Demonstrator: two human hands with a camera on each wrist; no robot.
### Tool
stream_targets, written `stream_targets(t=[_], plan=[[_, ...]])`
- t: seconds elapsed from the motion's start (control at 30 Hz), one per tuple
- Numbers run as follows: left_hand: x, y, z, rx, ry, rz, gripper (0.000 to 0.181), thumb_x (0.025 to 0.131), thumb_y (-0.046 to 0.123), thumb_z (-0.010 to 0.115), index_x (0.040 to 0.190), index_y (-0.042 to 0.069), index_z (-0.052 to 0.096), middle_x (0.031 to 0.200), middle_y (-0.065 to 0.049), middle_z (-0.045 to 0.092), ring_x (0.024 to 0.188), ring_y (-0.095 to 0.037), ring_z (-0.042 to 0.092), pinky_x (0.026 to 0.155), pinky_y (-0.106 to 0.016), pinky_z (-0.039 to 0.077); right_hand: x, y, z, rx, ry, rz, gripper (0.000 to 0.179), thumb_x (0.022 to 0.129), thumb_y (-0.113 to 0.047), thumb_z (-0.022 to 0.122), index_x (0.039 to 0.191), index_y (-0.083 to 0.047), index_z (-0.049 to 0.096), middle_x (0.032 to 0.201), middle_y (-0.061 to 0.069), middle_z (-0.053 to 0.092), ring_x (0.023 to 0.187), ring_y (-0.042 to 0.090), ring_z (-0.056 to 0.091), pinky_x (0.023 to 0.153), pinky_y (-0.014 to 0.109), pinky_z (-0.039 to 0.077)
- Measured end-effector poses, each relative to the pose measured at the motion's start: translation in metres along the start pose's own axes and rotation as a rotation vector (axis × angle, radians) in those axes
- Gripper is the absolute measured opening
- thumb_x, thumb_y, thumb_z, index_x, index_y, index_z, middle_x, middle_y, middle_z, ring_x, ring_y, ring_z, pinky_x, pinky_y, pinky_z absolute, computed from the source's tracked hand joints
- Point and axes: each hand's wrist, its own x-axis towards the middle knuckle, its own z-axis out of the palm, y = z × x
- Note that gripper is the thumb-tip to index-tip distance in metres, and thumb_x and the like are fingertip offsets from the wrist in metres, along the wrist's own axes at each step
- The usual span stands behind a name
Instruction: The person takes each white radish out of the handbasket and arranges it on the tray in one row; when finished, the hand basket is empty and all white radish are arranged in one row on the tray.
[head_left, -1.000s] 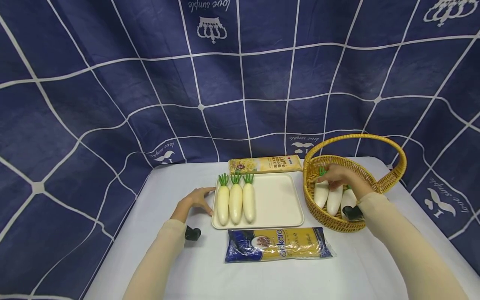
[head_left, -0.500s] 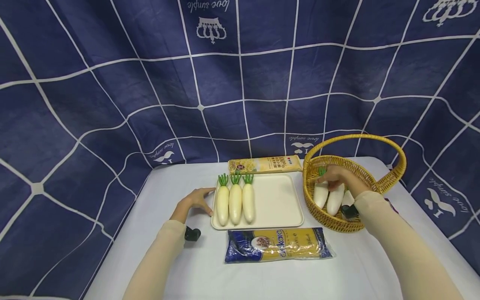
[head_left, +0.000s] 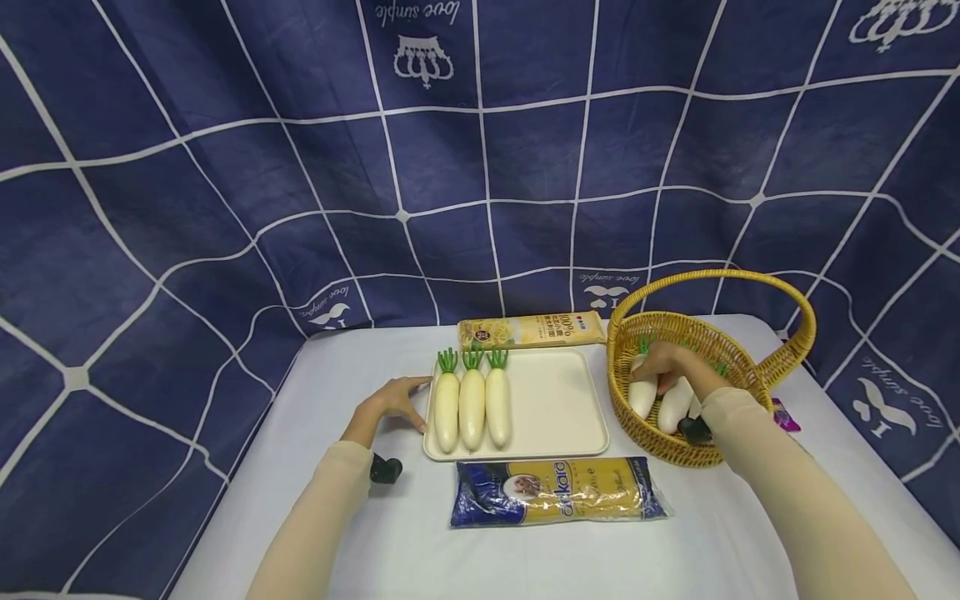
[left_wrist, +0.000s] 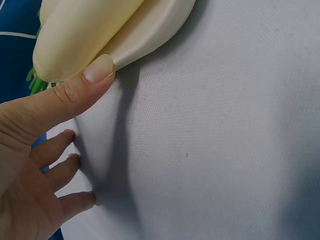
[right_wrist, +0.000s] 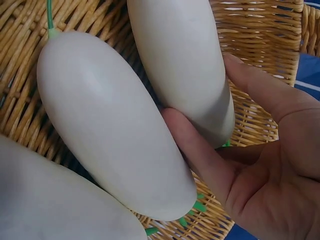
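Observation:
In the head view, three white radishes (head_left: 472, 408) with green tops lie side by side on the left part of a cream tray (head_left: 555, 404). My left hand (head_left: 386, 402) is at the tray's left edge; its thumb touches the rim in the left wrist view, with the other fingers spread by the tablecloth. Inside the wicker basket (head_left: 678, 454), my right hand (head_left: 672, 362) pinches the leftmost white radish (right_wrist: 180, 55) between thumb and finger. Another white radish (right_wrist: 110, 120) lies right beside that finger, and a third (right_wrist: 55, 200) is partly in view.
A blue-and-yellow pasta packet (head_left: 558, 492) lies in front of the tray, and a yellow noodle packet (head_left: 531, 329) behind it. The basket's tall handle (head_left: 712, 273) arches over it. A small purple packet (head_left: 785, 416) shows to its right.
My right hand has shifted slightly left and down onto the leftmost radish in the basket, and its forearm has swung left, uncovering the purple packet. My left hand has stayed put.

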Motion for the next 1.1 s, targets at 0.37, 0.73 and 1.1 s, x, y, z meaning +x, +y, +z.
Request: stream_targets(t=[0.37,0.73,1.1], plan=[[-0.0001,0.0009,-0.0001,0.019,-0.001,-0.008,0.105,0.053,0.025,0.091,0.143,0.008,0.039,0.142,-0.023,0.041,0.131,-0.041,0.036,0.109,-0.055,0.029,-0.0010,-0.0068,0.0032,-0.038,0.006,0.033,0.083,0.086,-0.021,0.063,0.133,0.024,0.011,0.118,0.043,0.041,0.066,0.026,0.066,0.062,0.029,0.059],[0.0084,-0.0062,0.0014,0.008,-0.019,0.006,0.113,0.045,0.039,0.092,0.142,0.013,0.042,0.140,-0.024,0.044,0.129,-0.042,0.039,0.106,-0.058,0.032,0.0020,-0.0088,0.0034,-0.041,0.012,0.072,0.076,0.086,-0.021,0.062,0.129,0.024,0.019,0.115,0.043,0.044,0.071,0.032,0.066,0.062,0.029,0.059],[0.0002,0.0003,-0.0002,0.021,-0.004,-0.010,0.105,0.054,0.026,0.091,0.143,0.010,0.039,0.142,-0.024,0.040,0.132,-0.042,0.036,0.109,-0.056,0.030,0.0034,-0.0060,0.0022,-0.003,0.022,0.094,0.066,0.084,-0.023,0.061,0.121,0.020,0.029,0.105,0.032,0.049,0.069,0.027,0.064,0.062,0.029,0.059]])
